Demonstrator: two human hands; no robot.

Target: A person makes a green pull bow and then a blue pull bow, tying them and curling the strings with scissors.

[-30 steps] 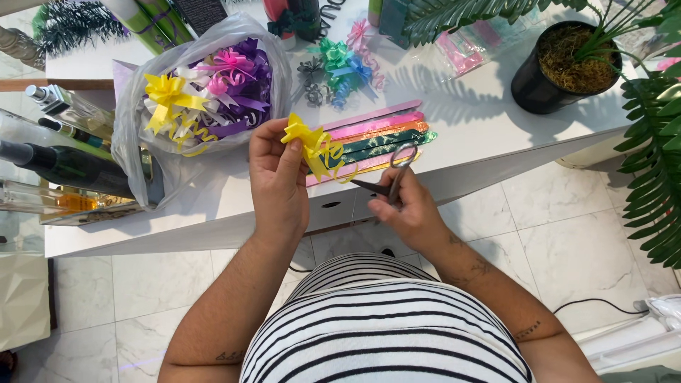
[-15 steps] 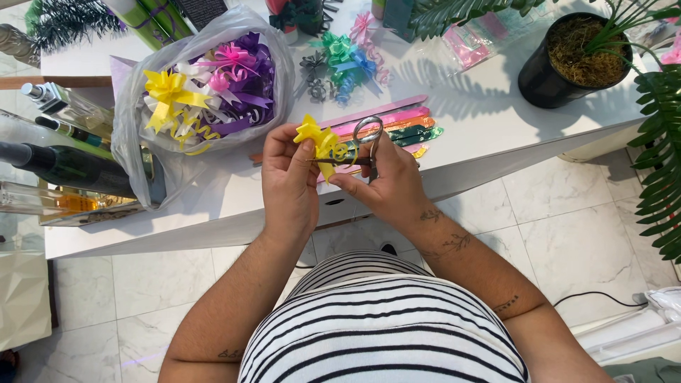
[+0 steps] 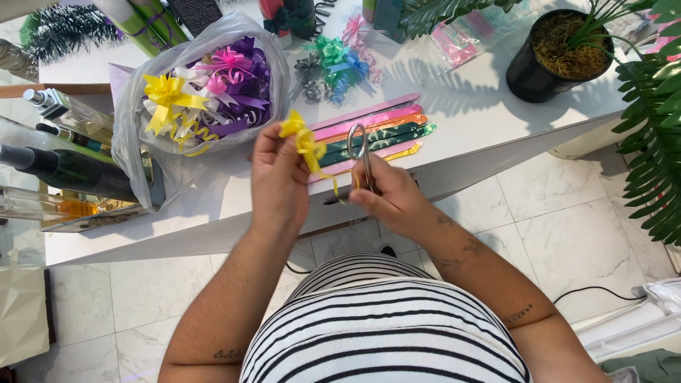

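A yellow ribbon bow [image 3: 301,138] is pinched in the left hand [image 3: 278,177] above the counter [image 3: 454,128] edge; scissors [image 3: 360,152] are gripped closed-fisted by the right hand [image 3: 386,195]. The trailing tail is best kept taut, with the blades drawn smoothly along it.

Just one view here, a head cam looking pretty much straight down over the wearer's striped shirt [image 3: 383,326]. It faces forward across the edge of a white table [image 3: 234,206], which fills the upper half, with tiled floor [image 3: 567,227] below. Close range: both forearms reach up from the bottom edge to mid-frame.
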